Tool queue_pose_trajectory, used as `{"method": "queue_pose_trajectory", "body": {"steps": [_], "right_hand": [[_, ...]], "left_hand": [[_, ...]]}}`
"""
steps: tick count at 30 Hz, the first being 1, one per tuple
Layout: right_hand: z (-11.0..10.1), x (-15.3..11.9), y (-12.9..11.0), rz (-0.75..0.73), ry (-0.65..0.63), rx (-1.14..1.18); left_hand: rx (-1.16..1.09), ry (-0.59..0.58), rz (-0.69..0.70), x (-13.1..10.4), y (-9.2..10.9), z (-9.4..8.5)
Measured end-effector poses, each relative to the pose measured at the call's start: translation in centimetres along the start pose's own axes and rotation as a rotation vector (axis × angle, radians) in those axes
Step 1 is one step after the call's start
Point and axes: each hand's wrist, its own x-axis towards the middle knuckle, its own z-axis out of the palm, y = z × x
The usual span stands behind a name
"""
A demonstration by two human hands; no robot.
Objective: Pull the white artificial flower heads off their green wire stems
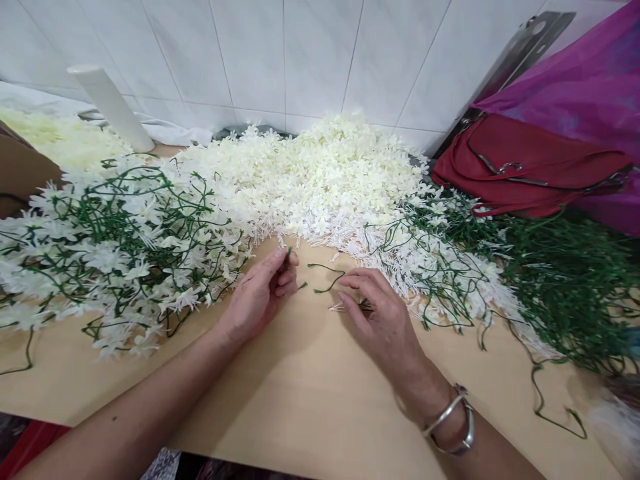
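Observation:
Between the thumb and fingers of my left hand [263, 287] is a green stem [289, 253], its tip poking up and another green end showing below the fingers. My right hand [377, 307] is near the table's middle, its fingers curled. Thin white stamens [338, 307] show at its fingertips; the rest is hidden under the palm. A loose green stem [327, 268] lies on the table between both hands. Behind them is a wide heap of white petals [330, 167].
White flowers with green stems [145, 240] are piled at the left. Bundled green stems [565, 287] lie at the right, below a red bag [530, 160]. A white roll [113, 107] leans near the tiled wall. A brown box [25, 167] stands far left.

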Motion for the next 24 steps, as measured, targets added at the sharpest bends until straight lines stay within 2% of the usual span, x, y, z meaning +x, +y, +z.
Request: {"method": "queue_pose_trajectory", "body": {"steps": [7,12,15,19,22,24], "right_hand": [[-1.4,0.4,0.6,0.158,0.034,-0.087],[-2.5,2.9,0.1,0.115,-0.130,-0.272],[-2.0,5.0,0.2,0.045,-0.264,-0.370],[0.0,7.1,0.9,-0.049,-0.348,-0.599],[1.0,7.6,1.3,-0.111,-0.374,-0.724],[1.1,7.5,1.4,-0.101,-0.337,-0.702]], "left_hand": [[0.291,-0.162,0.079,-0.8,-0.1,0.1],[0.293,-0.175,0.055,-0.8,-0.1,-0.1],[0.351,-0.205,0.069,-0.8,0.1,0.0],[0.502,-0.341,0.158,-1.1,0.2,0.4],[0.652,-0.480,0.260,-1.3,0.0,0.5],[0.825,-0.568,0.382,-1.4,-0.3,0.4]]}}
